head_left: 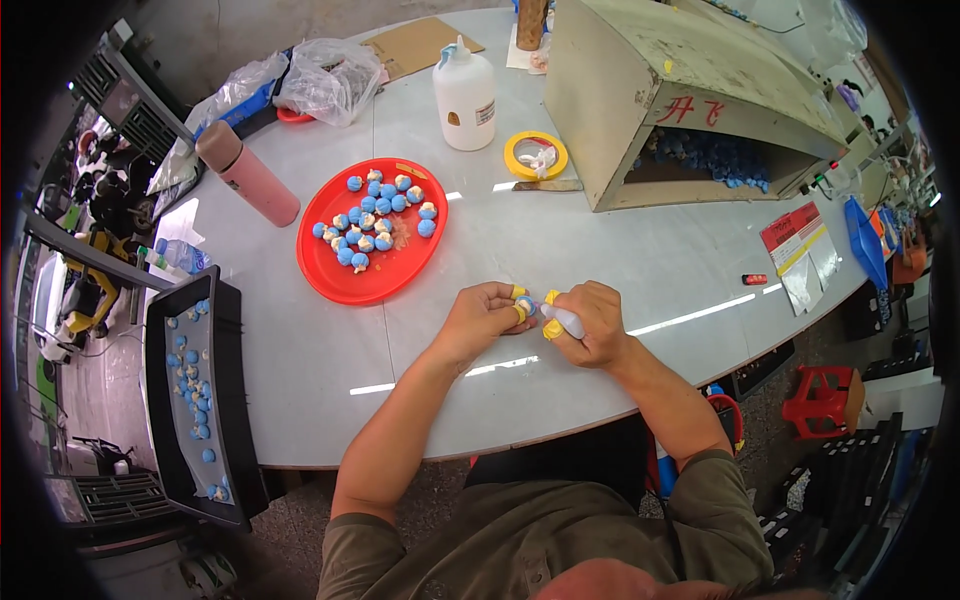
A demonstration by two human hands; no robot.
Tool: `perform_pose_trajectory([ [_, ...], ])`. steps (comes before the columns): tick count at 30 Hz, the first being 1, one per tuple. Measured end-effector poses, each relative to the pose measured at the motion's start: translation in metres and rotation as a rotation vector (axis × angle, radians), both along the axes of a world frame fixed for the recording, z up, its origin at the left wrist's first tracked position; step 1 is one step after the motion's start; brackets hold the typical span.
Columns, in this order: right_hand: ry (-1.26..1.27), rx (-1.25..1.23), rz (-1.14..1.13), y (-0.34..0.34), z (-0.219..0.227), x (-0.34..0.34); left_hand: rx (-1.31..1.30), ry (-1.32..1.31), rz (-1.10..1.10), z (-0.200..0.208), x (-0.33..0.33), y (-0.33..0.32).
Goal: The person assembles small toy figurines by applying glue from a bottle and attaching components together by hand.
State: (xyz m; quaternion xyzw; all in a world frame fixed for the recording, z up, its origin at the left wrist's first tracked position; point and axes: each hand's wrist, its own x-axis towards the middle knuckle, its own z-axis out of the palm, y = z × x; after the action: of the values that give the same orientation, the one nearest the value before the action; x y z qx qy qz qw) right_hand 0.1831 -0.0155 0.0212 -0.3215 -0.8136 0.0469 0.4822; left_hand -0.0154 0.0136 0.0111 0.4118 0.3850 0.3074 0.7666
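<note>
1. Just below the centre of the frame, we see the right hand point(592, 325) closed around a small white plastic squeeze bottle point(563, 320). Its long axis runs roughly level, and its nozzle points toward the left hand.
2. The left hand point(482, 315) pinches a small blue-and-white round piece point(526, 305) between fingers point(519, 312) capped in yellow tape; the nozzle tip meets this piece.
3. Both hands rest on the smooth, glossy white round table point(560, 240), near its lower curved edge, with bare surface to their right.
4. Up-left of the hands sits a red round plastic tray point(340, 280) carrying many blue-and-white balls point(375, 215).
5. A black rectangular tray point(225, 330) with more balls lies at the left edge.
6. A large white glue bottle point(465, 95), a yellow tape roll point(535, 156) and a pink cylindrical flask point(247, 172) stand in the upper half.
</note>
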Motion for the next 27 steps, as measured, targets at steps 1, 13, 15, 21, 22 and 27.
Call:
perform_pose_trajectory([
  [1,-0.009,0.001,-0.001,0.0,0.0001,-0.0002,-0.003,0.0,0.006,-0.0003,-0.0002,0.0],
  [13,-0.049,0.012,0.002,-0.0035,0.0023,-0.0028,-0.004,0.011,0.03,0.0031,-0.0008,-0.0012],
  [15,-0.05,0.016,0.007,-0.0039,0.0016,-0.0032,-0.008,0.015,0.033,0.0031,-0.0007,-0.0014],
  [21,-0.032,0.022,-0.012,-0.0027,0.0012,-0.0008,-0.012,0.006,0.032,0.0016,-0.0006,-0.0007],
  [22,-0.031,0.023,-0.012,-0.0021,0.0014,-0.0007,-0.007,0.006,0.023,0.0001,-0.0002,-0.0005],
  [27,-0.026,0.027,-0.015,-0.0005,0.0006,-0.0006,0.001,0.011,0.017,0.0018,0.0007,-0.0013],
])
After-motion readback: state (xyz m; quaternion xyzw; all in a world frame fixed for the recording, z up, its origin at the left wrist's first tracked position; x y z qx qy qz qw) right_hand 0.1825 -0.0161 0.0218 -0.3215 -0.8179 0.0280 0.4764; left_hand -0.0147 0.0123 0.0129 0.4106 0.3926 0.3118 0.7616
